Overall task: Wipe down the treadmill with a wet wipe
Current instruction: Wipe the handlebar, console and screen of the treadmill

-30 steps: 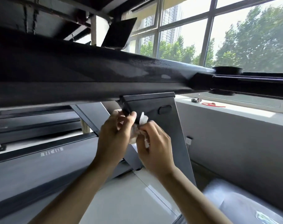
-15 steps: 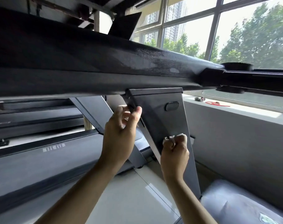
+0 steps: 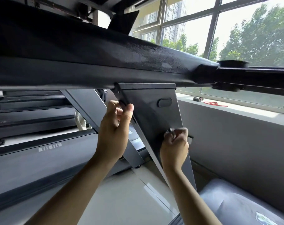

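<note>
The person is part-way through wiping the treadmill's upright support panel [image 3: 156, 117], the dark slanted plate that hangs below the long handrail [image 3: 89, 62]; the right hand [image 3: 174, 146] is curled into a fist against the lower part of that panel, its grip pinching a bunched wet wipe [image 3: 170, 133], of which only a pale crumple shows above the knuckles; the left hand [image 3: 115, 127] is higher up on the panel's left edge, thumb and fingers closed around that edge, seemingly steadying it; the treadmill deck [image 3: 40, 159] lies below to the left, and a windowsill [image 3: 235, 109] with a red cord [image 3: 214, 103] runs behind on the right; judging by the fist's position, the stroke in hand covers the panel's face, and the next move probably calls for dragging the wipe further along the plate with firm pressure, then refolding it to a cleaner side; the narrowing lower tip looks awkward to reach.
</note>
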Motion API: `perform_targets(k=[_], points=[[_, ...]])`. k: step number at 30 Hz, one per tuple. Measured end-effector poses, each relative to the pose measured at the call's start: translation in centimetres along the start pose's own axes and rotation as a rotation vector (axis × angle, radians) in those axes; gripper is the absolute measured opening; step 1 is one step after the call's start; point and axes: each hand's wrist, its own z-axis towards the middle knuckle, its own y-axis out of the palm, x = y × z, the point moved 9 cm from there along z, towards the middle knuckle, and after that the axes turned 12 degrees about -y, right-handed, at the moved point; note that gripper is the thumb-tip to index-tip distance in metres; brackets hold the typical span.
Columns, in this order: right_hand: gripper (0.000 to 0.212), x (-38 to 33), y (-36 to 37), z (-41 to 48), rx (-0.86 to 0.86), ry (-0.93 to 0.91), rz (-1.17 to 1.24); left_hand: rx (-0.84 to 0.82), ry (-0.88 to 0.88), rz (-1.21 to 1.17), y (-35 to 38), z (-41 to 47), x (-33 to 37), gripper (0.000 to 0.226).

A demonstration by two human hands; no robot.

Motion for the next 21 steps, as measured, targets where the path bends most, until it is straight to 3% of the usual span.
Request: perform_targets(k=[4, 7, 9, 13, 14, 16, 21], points=[[0.008, -10.9, -0.5, 2.3, 0.120, -0.370, 0.181, 0.053, 0.022, 0.064, 0.4, -0.4, 0.1, 0.042], [0.006, -13.0, -0.4, 1.7, 0.170, -0.556, 0.185, 0.071, 0.020, 0.053, 0.6, -0.7, -0.7, 0.038], [0.006, -8.8, 0.3, 1.2, 0.166, -0.514, 0.123, 0.071, 0.030, 0.076, 0.9, -1.0, -1.2, 0.041], [0.012, 4.8, 0.4, 0.6, 0.078, 0.104, 0.022, 0.043, -0.002, 0.113, 1.6, -1.5, -2.4, 0.049], [0.010, 6.0, 0.1, 0.3, 0.057, 0.172, 0.010, 0.036, -0.011, 0.127, 1.8, -1.7, -2.8, 0.050], [0.005, 3.9, -0.1, 1.2, 0.061, 0.130, 0.033, 0.039, -0.022, 0.149, 2.1, -1.8, -3.3, 0.048], [0.006, -8.7, -1.3, 5.6, 0.195, -0.364, 0.305, 0.057, -0.088, 0.117, 2.1, -1.4, -4.1, 0.037]])
